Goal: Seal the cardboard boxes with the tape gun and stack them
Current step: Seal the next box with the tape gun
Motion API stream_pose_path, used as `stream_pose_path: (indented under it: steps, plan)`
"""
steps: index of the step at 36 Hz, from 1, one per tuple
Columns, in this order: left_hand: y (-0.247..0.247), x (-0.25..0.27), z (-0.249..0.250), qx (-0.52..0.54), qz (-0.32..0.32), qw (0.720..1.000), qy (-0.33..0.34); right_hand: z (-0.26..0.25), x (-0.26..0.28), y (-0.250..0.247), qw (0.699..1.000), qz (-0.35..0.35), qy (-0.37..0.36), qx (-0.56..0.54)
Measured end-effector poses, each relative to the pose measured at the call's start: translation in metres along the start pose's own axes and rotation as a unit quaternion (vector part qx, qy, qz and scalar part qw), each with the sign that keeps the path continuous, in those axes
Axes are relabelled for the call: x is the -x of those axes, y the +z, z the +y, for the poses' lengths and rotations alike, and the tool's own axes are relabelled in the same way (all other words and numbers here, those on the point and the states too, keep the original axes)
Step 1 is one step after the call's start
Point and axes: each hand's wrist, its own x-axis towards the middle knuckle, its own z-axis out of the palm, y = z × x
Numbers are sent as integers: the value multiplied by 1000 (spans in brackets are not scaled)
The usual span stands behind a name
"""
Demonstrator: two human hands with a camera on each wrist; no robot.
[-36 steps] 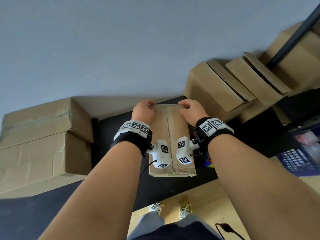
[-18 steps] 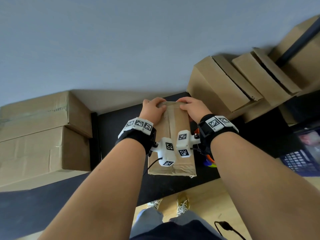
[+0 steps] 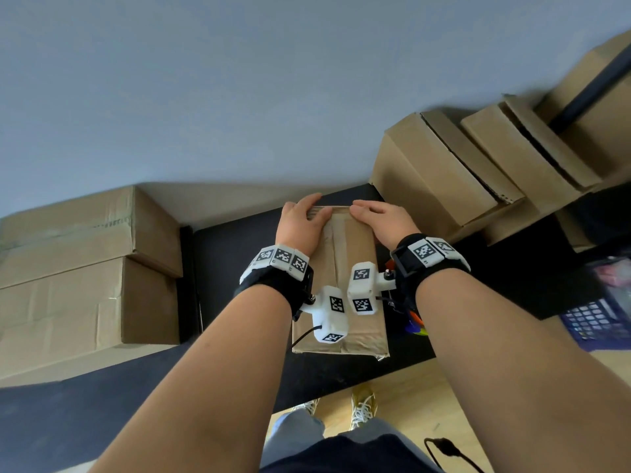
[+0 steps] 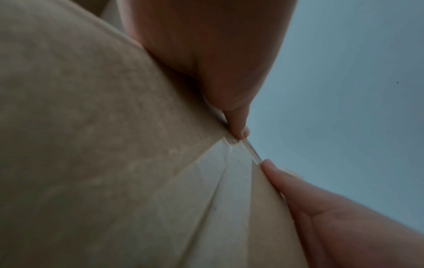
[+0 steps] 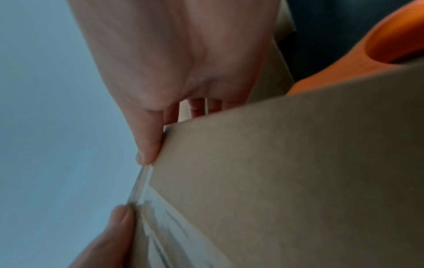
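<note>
A small cardboard box (image 3: 355, 254) lies on the black table (image 3: 232, 247), with clear tape (image 3: 336, 268) along its centre seam. My left hand (image 3: 300, 221) and right hand (image 3: 379, 220) both hold its far edge. Each thumb presses on top while the fingers reach down the far side. In the left wrist view the left thumb (image 4: 238, 125) and right thumb (image 4: 282, 177) press the tape end (image 4: 243, 150) at the box's edge. The right wrist view shows the same edge (image 5: 146, 181). An orange tape gun (image 3: 415, 322) lies right of the box, mostly hidden.
Two sealed boxes (image 3: 85, 268) are stacked at the left of the table. Several boxes with loose flaps (image 3: 444, 179) lean at the back right beside a black pole (image 3: 587, 93). A blue crate (image 3: 597, 319) stands at the right. A cable (image 3: 444, 445) lies on the wooden floor.
Both hands stayed at the box's far edge. They closed in toward the centre seam, then flattened out, with the thumbs now pressing the tape end.
</note>
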Motion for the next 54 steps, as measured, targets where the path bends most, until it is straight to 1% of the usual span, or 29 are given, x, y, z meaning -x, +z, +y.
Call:
stream_pose_path:
  steps: [3, 8, 10, 14, 18, 21, 27, 29, 32, 33, 35, 41, 48, 51, 54]
  plan:
    - [-2, -1, 0, 9, -9, 1000, -4, 4, 3, -1, 1000, 7, 8, -21]
    - [-4, -3, -3, 22, -16, 1000, -15, 6, 2, 3, 1000, 25, -6, -8]
    - [-4, -5, -5, 32, -20, 999, -17, 4, 2, 1, 1000, 17, -5, 4]
    - [-6, -5, -7, 47, -30, 998, -19, 4, 3, 0, 1000, -25, 8, 8]
    - [-7, -3, -6, 53, -36, 998, -25, 5, 1, 6, 1000, -1, -2, 9]
    - [-8, -4, -2, 45, -34, 998, -29, 0, -1, 7, 999, 11, -15, 34]
    - [-9, -2, -4, 63, -44, 996, -35, -1, 6, -1, 1000, -15, 7, 20]
    - [-9, 0, -3, 80, -40, 995, -48, -1, 8, -2, 1000, -15, 4, 23]
    - [-11, 3, 0, 95, -23, 988, -119, -2, 9, 0, 1000, 1, -9, 28]
    - [-12, 3, 0, 84, -25, 988, -124, -3, 10, 1, 1000, 3, -11, 26]
    - [-11, 2, -2, 55, -31, 992, -105, -3, 11, 1, 1000, 6, -10, 25]
    - [-10, 4, -2, 36, -16, 995, -92, -6, 14, 2, 999, 15, -5, 29]
    - [-22, 10, 2, -23, -62, 993, -103, -14, 19, 7, 996, 34, 18, 75]
    - [-35, 11, 1, -32, -32, 993, -109, -14, 19, 8, 993, 60, 34, 92]
    - [-49, 15, -3, -46, 21, 993, -108, 6, 5, 10, 993, 87, 63, 57]
